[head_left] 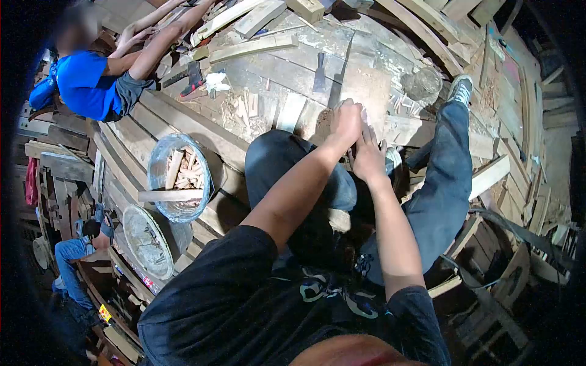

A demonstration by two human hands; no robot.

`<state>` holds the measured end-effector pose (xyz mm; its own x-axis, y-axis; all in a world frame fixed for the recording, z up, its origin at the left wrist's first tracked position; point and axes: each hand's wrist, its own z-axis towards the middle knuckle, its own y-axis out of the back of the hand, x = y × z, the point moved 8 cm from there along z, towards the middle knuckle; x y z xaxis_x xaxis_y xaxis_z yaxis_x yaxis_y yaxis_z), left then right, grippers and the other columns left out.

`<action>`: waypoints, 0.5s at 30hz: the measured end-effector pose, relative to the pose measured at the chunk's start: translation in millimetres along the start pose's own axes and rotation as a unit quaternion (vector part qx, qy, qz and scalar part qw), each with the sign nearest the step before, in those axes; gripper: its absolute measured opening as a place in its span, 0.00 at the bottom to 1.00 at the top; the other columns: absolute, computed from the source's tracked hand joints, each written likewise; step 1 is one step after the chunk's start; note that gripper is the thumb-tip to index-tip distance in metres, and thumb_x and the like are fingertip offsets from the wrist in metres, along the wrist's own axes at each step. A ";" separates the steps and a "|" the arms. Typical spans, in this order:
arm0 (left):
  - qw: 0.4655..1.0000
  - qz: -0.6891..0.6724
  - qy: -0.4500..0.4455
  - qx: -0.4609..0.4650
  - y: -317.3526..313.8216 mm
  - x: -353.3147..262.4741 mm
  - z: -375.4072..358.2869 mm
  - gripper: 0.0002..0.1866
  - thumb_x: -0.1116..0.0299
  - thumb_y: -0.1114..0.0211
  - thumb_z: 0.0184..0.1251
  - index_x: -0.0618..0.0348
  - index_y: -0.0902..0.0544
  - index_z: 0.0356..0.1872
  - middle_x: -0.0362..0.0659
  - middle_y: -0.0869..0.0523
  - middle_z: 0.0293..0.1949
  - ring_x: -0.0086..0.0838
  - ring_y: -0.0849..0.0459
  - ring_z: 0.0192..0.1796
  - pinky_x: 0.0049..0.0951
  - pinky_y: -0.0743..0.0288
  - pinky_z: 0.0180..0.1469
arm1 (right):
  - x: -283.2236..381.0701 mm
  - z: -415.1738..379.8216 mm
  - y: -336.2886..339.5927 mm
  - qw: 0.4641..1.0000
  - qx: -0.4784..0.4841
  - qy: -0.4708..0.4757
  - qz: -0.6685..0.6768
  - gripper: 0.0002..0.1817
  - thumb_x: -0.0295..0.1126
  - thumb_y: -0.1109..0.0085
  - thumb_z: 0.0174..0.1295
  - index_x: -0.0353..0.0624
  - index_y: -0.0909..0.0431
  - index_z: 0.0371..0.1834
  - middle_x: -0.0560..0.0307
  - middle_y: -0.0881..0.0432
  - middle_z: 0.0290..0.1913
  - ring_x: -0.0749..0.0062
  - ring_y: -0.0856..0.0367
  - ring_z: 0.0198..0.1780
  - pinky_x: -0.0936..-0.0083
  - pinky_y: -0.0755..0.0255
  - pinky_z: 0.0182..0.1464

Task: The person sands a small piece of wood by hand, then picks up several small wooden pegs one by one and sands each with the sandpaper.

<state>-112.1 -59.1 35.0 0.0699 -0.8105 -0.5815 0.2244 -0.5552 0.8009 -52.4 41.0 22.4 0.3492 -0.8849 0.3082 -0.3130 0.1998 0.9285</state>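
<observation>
My left hand [347, 121] is closed in a fist near the lower end of a pale flat board [369, 82]; what it grips is hidden. Close beside it, my right hand [368, 160] reaches forward with its fingers together around a small thing I cannot make out. A thin greyish strip [364, 116] shows between the two hands. Beyond the left hand lies a dark flat-bladed tool [319, 73] like a broad chisel. A short pale wood block [291, 111] rests left of my hands, with small wood sticks [250, 105] and shavings farther left.
On the left stand a blue-rimmed bucket [152, 160] of wood pieces and a tilted round tub [129, 235]. A person in a blue shirt [82, 79] sits at upper left. Planks [256, 49] lie at the back; a cloudy round container [422, 85] stands near my shoe [462, 90].
</observation>
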 end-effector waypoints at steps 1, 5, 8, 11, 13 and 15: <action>1.000 -0.004 -0.010 -0.016 -2.5 4.2 -6.2 0.11 0.77 0.40 0.55 0.63 0.12 0.36 0.59 0.16 0.39 0.54 0.15 0.46 0.48 0.21 0.50 | -0.7 -0.9 -0.4 1.000 0.013 -0.005 -0.012 0.43 0.35 0.41 0.62 0.44 0.50 0.80 0.48 0.48 0.81 0.56 0.49 0.81 0.35 0.55 0.76; 1.000 0.007 -0.015 -0.005 -0.9 3.5 -6.0 0.08 0.74 0.38 0.59 0.62 0.12 0.35 0.57 0.15 0.41 0.51 0.16 0.49 0.47 0.22 0.51 | 4.2 -2.3 8.3 1.000 0.022 -0.007 -0.006 0.43 0.35 0.42 0.61 0.44 0.50 0.81 0.48 0.48 0.81 0.55 0.50 0.81 0.36 0.56 0.76; 1.000 0.007 0.012 0.006 4.6 -6.2 1.4 0.08 0.74 0.37 0.58 0.60 0.12 0.36 0.56 0.15 0.41 0.50 0.16 0.49 0.46 0.22 0.52 | -3.2 1.1 -4.8 1.000 0.027 -0.009 0.000 0.45 0.34 0.40 0.60 0.44 0.51 0.81 0.49 0.50 0.82 0.56 0.51 0.82 0.36 0.56 0.76; 1.000 0.012 0.020 0.014 2.7 -6.6 3.6 0.09 0.74 0.38 0.58 0.60 0.12 0.37 0.56 0.15 0.42 0.49 0.16 0.50 0.45 0.22 0.54 | -5.3 -0.7 -2.4 1.000 0.022 0.002 -0.011 0.45 0.34 0.40 0.60 0.44 0.51 0.81 0.49 0.49 0.82 0.56 0.50 0.81 0.36 0.56 0.76; 1.000 0.013 0.011 0.026 -0.6 -2.2 -8.2 0.09 0.74 0.38 0.58 0.60 0.12 0.38 0.55 0.15 0.42 0.49 0.16 0.50 0.45 0.22 0.54 | -1.7 -1.1 2.7 1.000 0.025 0.004 -0.002 0.46 0.35 0.40 0.60 0.44 0.52 0.81 0.49 0.49 0.81 0.56 0.50 0.81 0.36 0.55 0.77; 1.000 0.004 0.003 0.010 1.2 0.6 -9.9 0.11 0.75 0.40 0.57 0.59 0.12 0.38 0.57 0.15 0.43 0.51 0.15 0.49 0.46 0.21 0.54 | -1.2 -1.5 -0.6 1.000 0.016 0.003 -0.007 0.46 0.37 0.39 0.60 0.44 0.52 0.81 0.49 0.49 0.81 0.56 0.50 0.81 0.36 0.55 0.76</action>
<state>-102.1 -58.4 34.2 0.0780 -0.8136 -0.5762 0.2047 -0.5525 0.8080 -51.3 42.6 21.8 0.3585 -0.8850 0.2970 -0.3356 0.1747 0.9257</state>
